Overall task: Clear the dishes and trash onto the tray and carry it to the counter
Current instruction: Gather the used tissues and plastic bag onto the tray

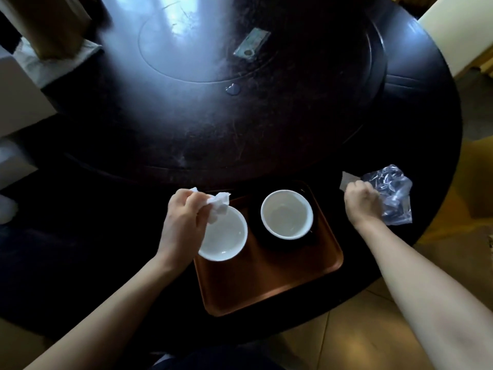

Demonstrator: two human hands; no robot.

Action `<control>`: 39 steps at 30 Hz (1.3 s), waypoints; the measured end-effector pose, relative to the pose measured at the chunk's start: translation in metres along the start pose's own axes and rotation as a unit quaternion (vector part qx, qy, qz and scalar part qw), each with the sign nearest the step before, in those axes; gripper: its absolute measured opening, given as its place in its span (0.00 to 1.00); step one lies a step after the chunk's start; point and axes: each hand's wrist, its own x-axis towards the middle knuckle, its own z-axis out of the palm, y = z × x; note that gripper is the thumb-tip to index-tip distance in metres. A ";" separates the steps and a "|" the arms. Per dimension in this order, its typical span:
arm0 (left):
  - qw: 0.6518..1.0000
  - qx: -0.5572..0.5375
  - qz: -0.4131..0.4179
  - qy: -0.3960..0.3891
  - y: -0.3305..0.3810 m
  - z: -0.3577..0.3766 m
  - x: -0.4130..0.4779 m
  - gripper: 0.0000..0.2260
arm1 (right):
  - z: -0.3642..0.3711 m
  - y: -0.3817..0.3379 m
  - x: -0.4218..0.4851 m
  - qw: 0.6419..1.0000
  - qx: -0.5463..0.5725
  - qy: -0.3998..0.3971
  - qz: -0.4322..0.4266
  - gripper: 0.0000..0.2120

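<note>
A brown tray (269,287) lies at the near edge of the dark round table (240,129). Two white bowls stand on it: one at the left (226,239), one at the right (286,214) resting on a dark plate (290,243). My left hand (184,217) hovers over the left bowl's far rim, shut on a crumpled white napkin (218,202). My right hand (360,201) is to the right of the tray, above the table edge, shut on a crumpled clear plastic wrapper (392,193).
A flat plastic-wrapped packet (252,44) lies on the inner turntable at the far side. A small shiny scrap or droplet (233,89) sits near the turntable's ring. Cardboard boxes (50,25) stand at the far left. Tiled floor shows at the right and bottom.
</note>
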 end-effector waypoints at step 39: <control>0.956 0.217 0.057 -0.187 0.004 0.106 -0.114 0.18 | -0.035 0.028 -0.066 0.916 0.356 0.079 0.164 0.08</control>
